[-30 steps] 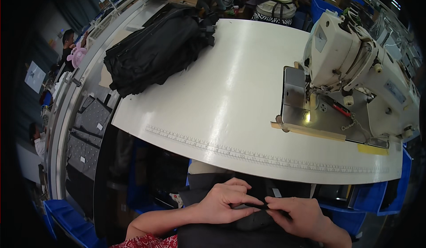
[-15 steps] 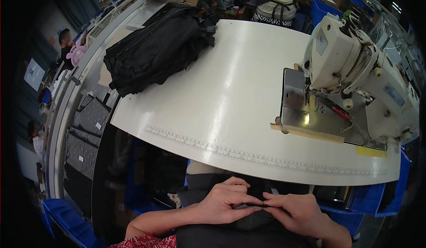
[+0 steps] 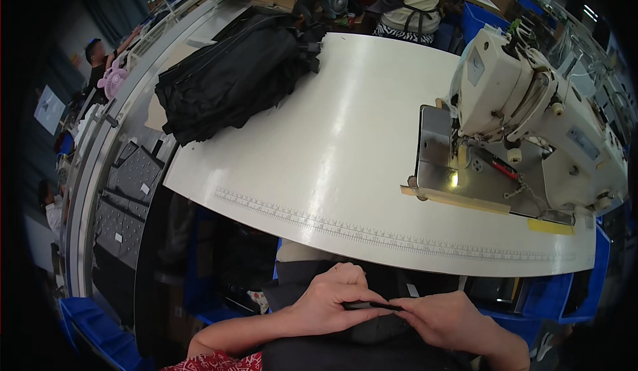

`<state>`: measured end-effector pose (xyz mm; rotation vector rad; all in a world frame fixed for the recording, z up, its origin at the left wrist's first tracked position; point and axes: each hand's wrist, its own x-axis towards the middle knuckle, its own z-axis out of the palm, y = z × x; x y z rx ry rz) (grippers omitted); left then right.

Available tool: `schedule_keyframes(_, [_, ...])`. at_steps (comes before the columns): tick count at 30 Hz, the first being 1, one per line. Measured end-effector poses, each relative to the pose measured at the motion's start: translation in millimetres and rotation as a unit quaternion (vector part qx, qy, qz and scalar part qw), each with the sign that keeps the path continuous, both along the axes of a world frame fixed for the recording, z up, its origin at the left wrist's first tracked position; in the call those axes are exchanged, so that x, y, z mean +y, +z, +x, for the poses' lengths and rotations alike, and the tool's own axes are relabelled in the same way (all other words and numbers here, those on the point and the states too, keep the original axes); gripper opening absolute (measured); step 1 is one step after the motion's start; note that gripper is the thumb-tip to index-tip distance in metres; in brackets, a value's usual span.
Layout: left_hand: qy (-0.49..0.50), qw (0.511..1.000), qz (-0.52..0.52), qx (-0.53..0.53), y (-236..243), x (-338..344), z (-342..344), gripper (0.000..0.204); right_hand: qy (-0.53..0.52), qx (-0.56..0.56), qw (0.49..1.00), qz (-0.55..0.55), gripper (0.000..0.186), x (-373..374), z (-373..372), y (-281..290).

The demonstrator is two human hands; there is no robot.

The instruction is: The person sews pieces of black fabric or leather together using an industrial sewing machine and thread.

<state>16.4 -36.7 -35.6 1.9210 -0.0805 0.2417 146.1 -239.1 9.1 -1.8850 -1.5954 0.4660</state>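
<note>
Dark grey or black cloth [image 3: 325, 354] lies over my lap, just below the front edge of the white table. My left hand [image 3: 330, 302] pinches a narrow folded edge of this cloth between thumb and fingers. Close beside it, my right hand [image 3: 446, 316] grips the same edge, the fingertips of both hands almost meeting. A small white tag [image 3: 412, 290] shows on the dark material just beyond my right fingers. Part of the cloth is hidden beneath my hands.
On the white table [image 3: 352, 145] stand a sewing machine [image 3: 498, 92] at right and a heap of black fabric [image 3: 232, 79] at far left. A printed ruler [image 3: 359, 235] follows the front edge. Blue bins [image 3: 100, 331] sit below; other people work beyond.
My left fingers have shifted slightly and more of the folded cloth edge shows between my hands. Both hands keep their pinch. The whole view has tilted a little.
</note>
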Motion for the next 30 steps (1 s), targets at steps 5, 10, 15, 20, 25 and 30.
schedule_keyframes(5, [0.008, 0.996, -0.086, 0.028, -7.7, 10.6, -15.3, 0.016, -0.019, -0.026, 0.999, 0.001, 0.019, 3.4, 0.2, 1.1])
schedule_keyframes(10, [0.191, 0.973, -0.068, 0.106, 26.2, 16.8, -39.1, 0.016, 0.021, 0.054, 0.998, 0.010, 0.010, 44.8, 3.6, -2.3])
schedule_keyframes(15, [0.298, 0.846, 0.438, -0.066, 127.0, 53.9, -42.0, 0.025, 0.018, 0.308, 0.933, 0.183, 0.013, 110.6, -20.9, 2.9])
schedule_keyframes(20, [0.035, 0.751, 0.644, -0.142, 154.1, 100.0, 67.7, 0.033, -0.061, 0.650, 0.736, 0.178, 0.030, 124.8, -3.9, -6.4])
schedule_keyframes(25, [-0.118, 0.809, 0.560, -0.136, 81.2, 79.0, 192.6, 0.018, -0.245, 0.662, 0.699, 0.114, 0.036, 75.4, 60.8, -25.8])
schedule_keyframes(30, [-0.137, 0.912, 0.383, -0.053, 37.2, 59.2, 249.5, 0.017, -0.291, 0.619, 0.728, -0.045, 0.040, 43.5, 114.8, -18.0])
